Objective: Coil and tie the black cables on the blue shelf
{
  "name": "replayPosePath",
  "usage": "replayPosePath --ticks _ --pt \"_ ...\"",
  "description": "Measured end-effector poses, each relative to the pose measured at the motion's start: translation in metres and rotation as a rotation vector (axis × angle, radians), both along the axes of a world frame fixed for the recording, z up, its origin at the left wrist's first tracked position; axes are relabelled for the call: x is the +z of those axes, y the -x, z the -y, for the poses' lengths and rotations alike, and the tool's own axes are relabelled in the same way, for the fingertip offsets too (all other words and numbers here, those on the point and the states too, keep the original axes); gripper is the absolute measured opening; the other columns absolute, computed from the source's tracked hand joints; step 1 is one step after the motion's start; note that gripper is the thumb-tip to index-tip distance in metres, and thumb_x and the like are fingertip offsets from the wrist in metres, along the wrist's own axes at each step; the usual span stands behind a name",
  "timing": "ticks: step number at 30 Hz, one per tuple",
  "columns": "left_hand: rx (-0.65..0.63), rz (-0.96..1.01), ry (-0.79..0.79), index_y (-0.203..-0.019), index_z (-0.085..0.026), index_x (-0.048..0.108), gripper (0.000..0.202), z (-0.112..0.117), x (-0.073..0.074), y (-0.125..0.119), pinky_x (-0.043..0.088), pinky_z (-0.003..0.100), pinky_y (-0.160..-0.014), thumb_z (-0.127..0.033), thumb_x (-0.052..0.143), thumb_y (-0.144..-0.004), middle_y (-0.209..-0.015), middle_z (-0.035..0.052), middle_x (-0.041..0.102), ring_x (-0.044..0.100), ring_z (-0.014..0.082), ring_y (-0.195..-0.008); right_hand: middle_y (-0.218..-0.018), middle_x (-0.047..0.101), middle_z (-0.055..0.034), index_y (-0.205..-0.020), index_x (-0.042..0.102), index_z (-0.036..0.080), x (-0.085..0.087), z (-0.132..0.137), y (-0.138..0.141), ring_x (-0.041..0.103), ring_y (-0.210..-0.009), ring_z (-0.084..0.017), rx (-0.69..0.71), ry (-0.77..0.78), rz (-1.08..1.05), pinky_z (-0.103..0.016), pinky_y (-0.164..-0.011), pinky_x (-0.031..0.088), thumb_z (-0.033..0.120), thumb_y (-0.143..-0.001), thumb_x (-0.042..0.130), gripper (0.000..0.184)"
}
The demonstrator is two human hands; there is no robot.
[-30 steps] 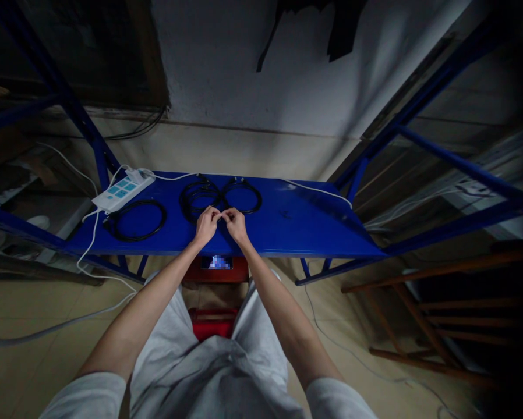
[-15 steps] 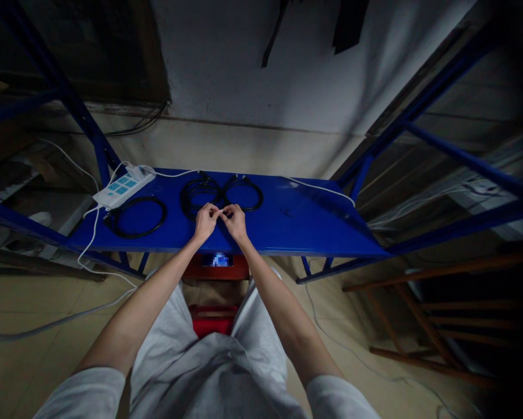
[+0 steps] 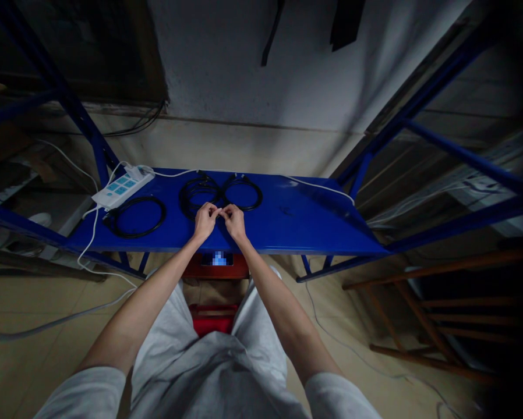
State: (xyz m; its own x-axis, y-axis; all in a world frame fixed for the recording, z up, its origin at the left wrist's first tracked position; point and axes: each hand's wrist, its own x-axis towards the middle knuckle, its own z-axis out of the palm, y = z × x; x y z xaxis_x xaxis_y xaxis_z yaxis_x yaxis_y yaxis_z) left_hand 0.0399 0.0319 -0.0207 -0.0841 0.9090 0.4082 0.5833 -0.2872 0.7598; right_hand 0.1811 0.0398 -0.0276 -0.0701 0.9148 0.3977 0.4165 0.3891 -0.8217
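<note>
My left hand and my right hand meet over the front half of the blue shelf, fingertips pinched together and touching. Whatever they hold, if anything, is too small to make out. Just behind my left hand lies a coiled black cable, partly covered by that hand. A second black cable coil lies behind my right hand, touching or overlapping the first. Farther left, a third coil of black cable rests by itself on the shelf.
A white power strip with blue sockets sits at the shelf's left end, its white cord hanging to the floor. Another white cord runs along the back edge. Blue posts rise at both ends. A lit screen shows below the front edge.
My hands stay pinched together in almost the same place. The whole view has shifted very slightly; the cables lie as before.
</note>
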Motion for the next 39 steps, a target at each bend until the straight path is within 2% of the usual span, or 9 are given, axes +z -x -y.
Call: replayPosePath --ticks 13,23,32,39 --pt "0.025 -0.085 -0.009 -0.084 -0.021 0.059 0.016 0.002 0.0 0.0 0.047 0.032 -0.079 -0.032 0.057 -0.096 -0.088 0.0054 0.064 0.061 0.0199 -0.082 -0.091 0.057 -0.0049 -0.086 0.053 0.022 0.01 0.01 0.004 0.054 -0.082 -0.02 -0.032 -0.03 0.184 -0.03 -0.073 0.041 0.017 -0.094 0.048 0.011" --pt "0.01 -0.075 -0.024 -0.084 -0.021 0.058 0.014 -0.001 -0.003 0.0 0.047 0.032 -0.076 -0.029 0.057 -0.096 -0.088 0.0051 0.064 0.061 0.0202 -0.081 -0.092 0.059 -0.0052 -0.088 0.052 0.023 0.008 0.01 0.002 0.055 -0.08 -0.02 -0.007 -0.033 0.151 -0.03 -0.071 0.04 0.022 -0.096 0.047 0.009" --pt "0.018 -0.112 0.006 -0.083 -0.022 0.058 0.015 0.002 0.0 0.001 0.047 0.032 -0.078 -0.029 0.056 -0.096 -0.088 0.0057 0.063 0.061 0.021 -0.082 -0.08 0.062 -0.0009 -0.091 0.056 0.023 0.007 0.009 0.001 0.058 -0.074 -0.018 0.014 0.037 0.085 -0.027 -0.067 0.039 0.024 -0.096 0.047 0.01" --pt "0.029 -0.179 0.018 -0.085 -0.021 0.057 0.015 0.002 -0.001 0.001 0.047 0.033 -0.08 -0.028 0.053 -0.098 -0.089 0.0063 0.063 0.06 0.0218 -0.083 -0.087 0.064 -0.0028 -0.086 0.058 0.022 0.003 0.006 0.003 0.058 -0.079 -0.018 0.004 -0.072 -0.008 -0.027 -0.072 0.042 0.026 -0.095 0.051 0.012"
